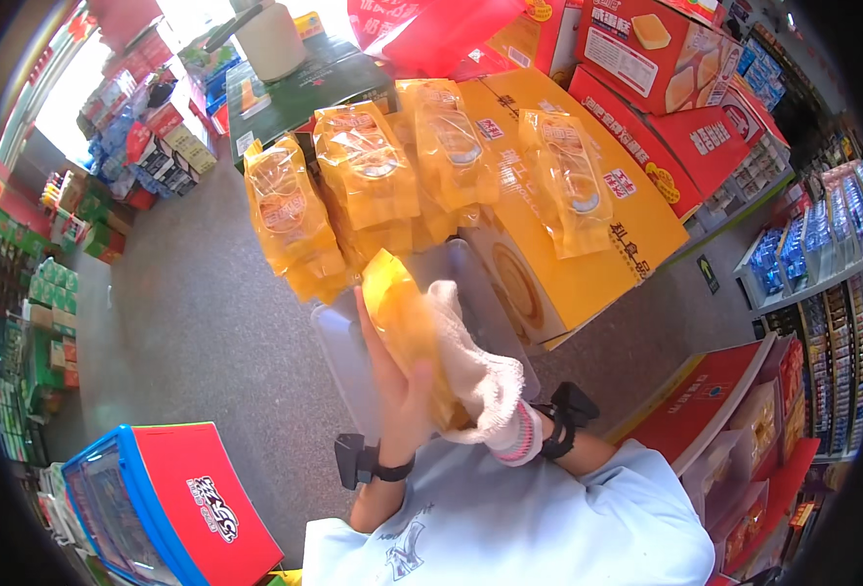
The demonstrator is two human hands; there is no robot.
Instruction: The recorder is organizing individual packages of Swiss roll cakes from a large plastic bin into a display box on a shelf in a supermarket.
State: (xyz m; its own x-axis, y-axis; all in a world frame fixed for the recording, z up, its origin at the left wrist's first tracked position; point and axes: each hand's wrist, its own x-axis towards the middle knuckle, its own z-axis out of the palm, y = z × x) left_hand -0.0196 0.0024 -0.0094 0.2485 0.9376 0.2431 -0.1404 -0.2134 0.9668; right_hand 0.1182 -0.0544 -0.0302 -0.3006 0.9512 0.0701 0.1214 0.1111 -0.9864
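Observation:
Close to my chest, my left hand [394, 388] supports a yellow plastic food package [402, 315] from its left side. My right hand [482, 388], covered by a pale terry cloth or glove with a pink-striped cuff, presses on the package's right side; its fingers are hidden. Beyond them, several yellow packages [365, 168] stand in a cluster beside a yellow carton [497, 256]. Another yellow package [567, 183] lies on top of that carton. Beneath my hands is a translucent plastic bin [343, 351], partly hidden.
A dark green carton [307, 88] bears a beige container [270, 44]. Red cartons [651, 58] are stacked at the back right. A red and blue freezer or display case [175, 505] stands at lower left, a red shelf unit [724, 417] at right. Grey floor [204, 315] shows at left.

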